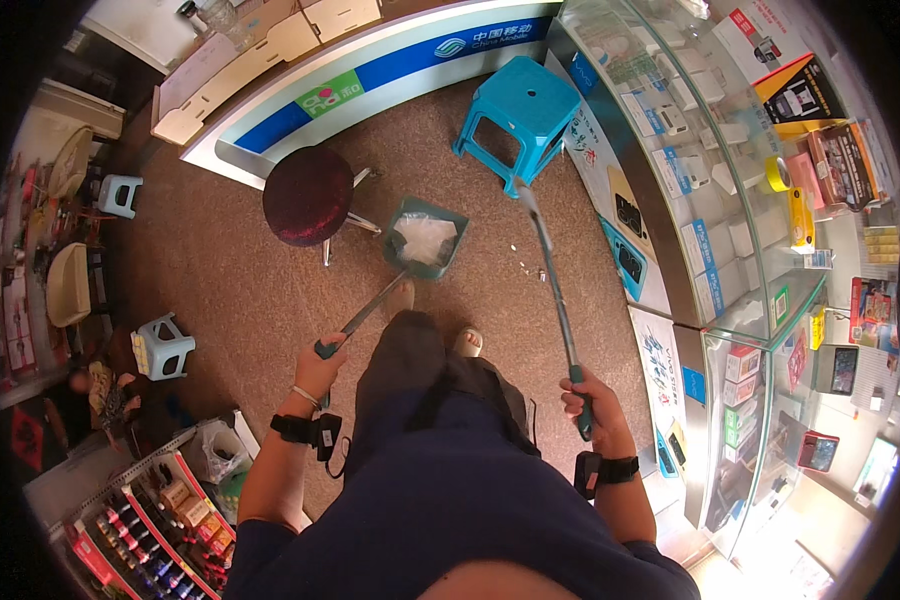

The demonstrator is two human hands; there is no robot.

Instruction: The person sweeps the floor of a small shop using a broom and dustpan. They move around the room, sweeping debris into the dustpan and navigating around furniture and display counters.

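Observation:
My left hand (pixel 319 379) grips the handle of a green long-handled dustpan (pixel 461 244). Inside its tray lies a crumpled whitish plastic sheet or wrapper (pixel 425 238). A long dark pole with a green grip (pixel 576 373), apparently a broom, is held in my right hand (pixel 604 409). Its far end (pixel 529 199) is blurred and overlaps the foot of a blue plastic stool (pixel 529 94), so I cannot tell whether they touch. Small pale scraps (pixel 523 265) and a small whitish piece (pixel 542 275) lie on the brown floor (pixel 487 217), just left of the pole.
A round dark-red stool (pixel 309 196) with metal legs stands left of the dustpan. Ahead curves a white counter (pixel 232 165); glass display cases (pixel 757 300) line the right. Small light-blue stools (pixel 163 346), a stocked shelf (pixel 150 525) and a blurred person (pixel 82 405) are at left.

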